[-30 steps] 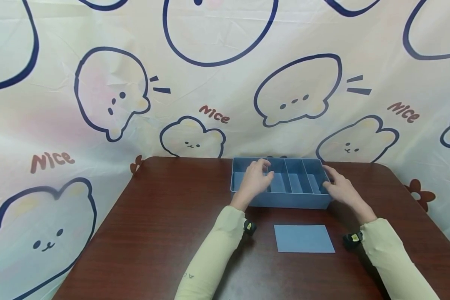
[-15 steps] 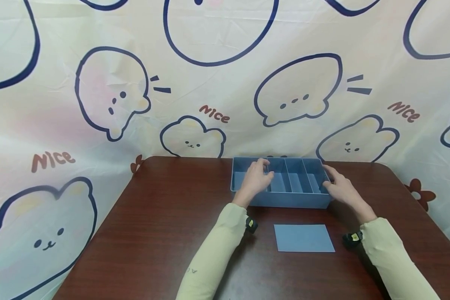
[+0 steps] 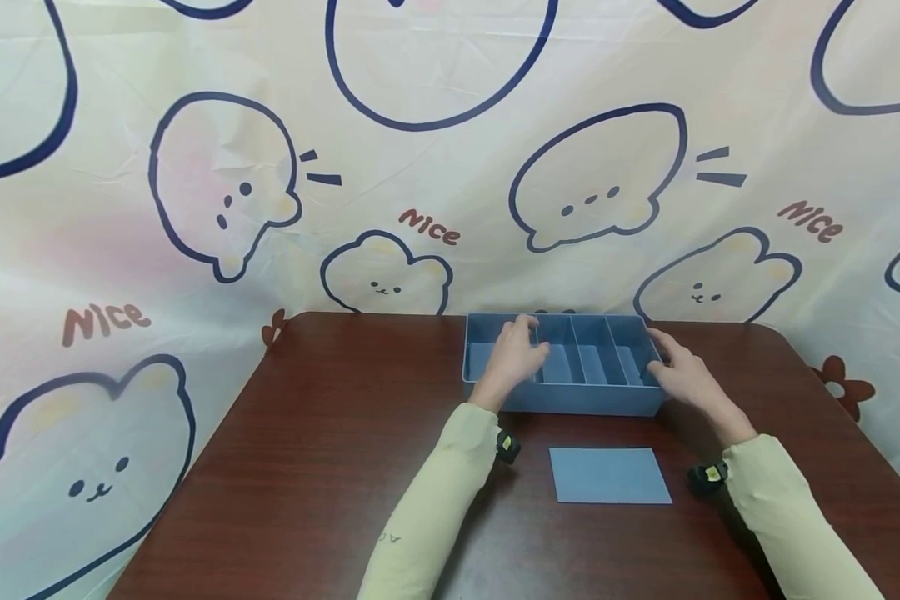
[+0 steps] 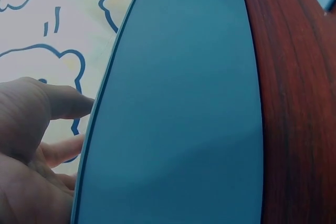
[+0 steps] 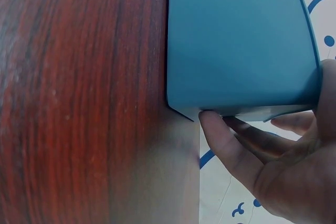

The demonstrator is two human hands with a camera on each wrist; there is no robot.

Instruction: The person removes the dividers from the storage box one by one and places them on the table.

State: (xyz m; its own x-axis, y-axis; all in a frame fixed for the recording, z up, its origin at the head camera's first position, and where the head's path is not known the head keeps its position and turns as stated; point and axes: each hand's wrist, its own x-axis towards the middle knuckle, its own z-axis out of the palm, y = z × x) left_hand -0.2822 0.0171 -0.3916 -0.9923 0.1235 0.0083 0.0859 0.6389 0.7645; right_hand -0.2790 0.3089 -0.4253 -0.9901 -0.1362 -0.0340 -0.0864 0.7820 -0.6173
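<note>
Left hand (image 3: 510,358): reaching over the near rim from the front, fingers curved, thumb clear of them, all above the left-middle part of the blue compartment box (image 3: 581,401). Can't tell whether they pinch a divider (image 3: 574,342) or just hover there; the near wall hides the contact. Right hand (image 3: 688,379): pinching the box's right end wall, thumb over the rim, fingers apart against the outside. Box sits upright near the far edge of the wood-grain table (image 3: 330,400), long side facing the wearer, at least four compartments in a row. Flat light-blue rectangular panel (image 3: 611,476) lies on the table in front of it, well apart from both hands. Pale yellow-green sleeves (image 3: 435,500), black wrist units (image 3: 507,447). Bear-print "Nice" cloth backdrop (image 3: 285,50) behind.
</note>
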